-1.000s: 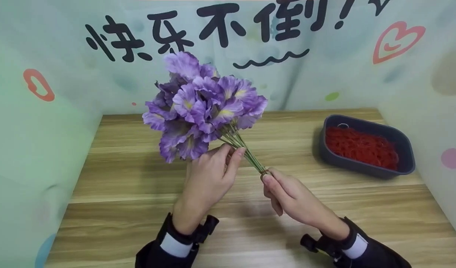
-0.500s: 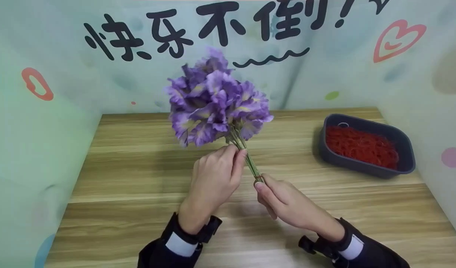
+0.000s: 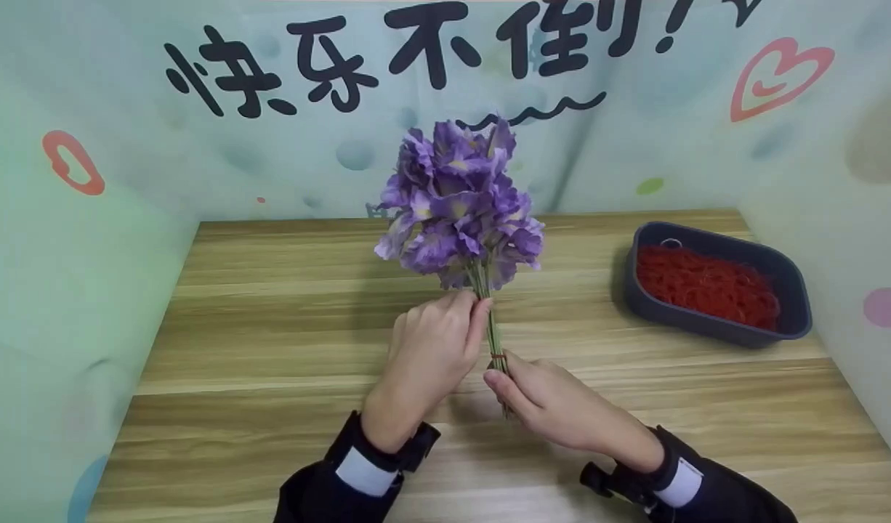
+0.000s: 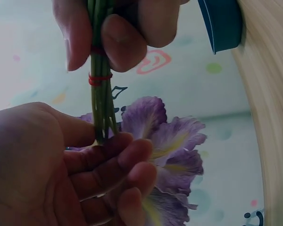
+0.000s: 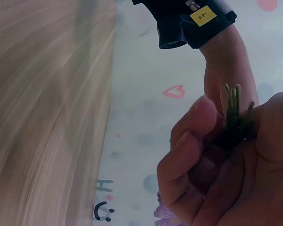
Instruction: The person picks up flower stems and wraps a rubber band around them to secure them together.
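Observation:
A bunch of purple artificial flowers [image 3: 460,203] stands nearly upright over the table, yellow showing in the petals. My left hand [image 3: 438,334] pinches the green stems [image 4: 101,99] just under the blossoms. Lower down, my right hand [image 3: 554,399] grips the same stems between thumb and fingers. A red rubber band [image 4: 100,79] circles the stems between the two hands; in the left wrist view a second red loop sits partly behind the right hand's fingers. The cut stem ends [image 5: 233,101] stick out of the right hand in the right wrist view.
A dark blue-grey tub [image 3: 714,335] of red rubber bands [image 3: 707,287] stands on the right of the wooden table [image 3: 256,341]. Printed fabric walls [image 3: 111,276] enclose the table at the back and both sides.
The bunch has turned from leaning left to nearly upright, its blossoms moving right. My right hand has shifted slightly left and down; the left hand moved slightly right. Both keep hold of the stems.

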Demonstrator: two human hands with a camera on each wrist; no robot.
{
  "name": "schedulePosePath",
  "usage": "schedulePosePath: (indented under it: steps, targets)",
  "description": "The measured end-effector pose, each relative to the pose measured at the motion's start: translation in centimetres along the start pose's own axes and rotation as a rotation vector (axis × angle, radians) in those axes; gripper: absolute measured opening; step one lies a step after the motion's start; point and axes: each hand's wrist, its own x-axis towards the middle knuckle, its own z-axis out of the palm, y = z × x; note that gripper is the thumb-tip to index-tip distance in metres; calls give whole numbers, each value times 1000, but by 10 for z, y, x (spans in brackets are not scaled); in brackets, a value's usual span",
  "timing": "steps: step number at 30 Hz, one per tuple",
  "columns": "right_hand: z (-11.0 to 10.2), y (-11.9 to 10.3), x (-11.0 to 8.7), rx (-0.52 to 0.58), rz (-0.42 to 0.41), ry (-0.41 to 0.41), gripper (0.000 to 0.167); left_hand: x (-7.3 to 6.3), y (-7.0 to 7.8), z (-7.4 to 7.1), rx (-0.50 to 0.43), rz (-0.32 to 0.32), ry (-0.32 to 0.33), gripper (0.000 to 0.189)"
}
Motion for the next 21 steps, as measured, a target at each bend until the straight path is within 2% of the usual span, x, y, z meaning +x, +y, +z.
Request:
schedulePosePath:
  steps: [6,13,21]
  targets:
    - [4,1,2,-147,31,-4,30,-2,0,7,72,-1,-46,34]
    - [9,5,4,-207,52,-23,32,-3,0,19,159,-1,-63,36]
    - [11,9,6,-254,77,-40,35,-2,-2,26,147,-17,-141,36]
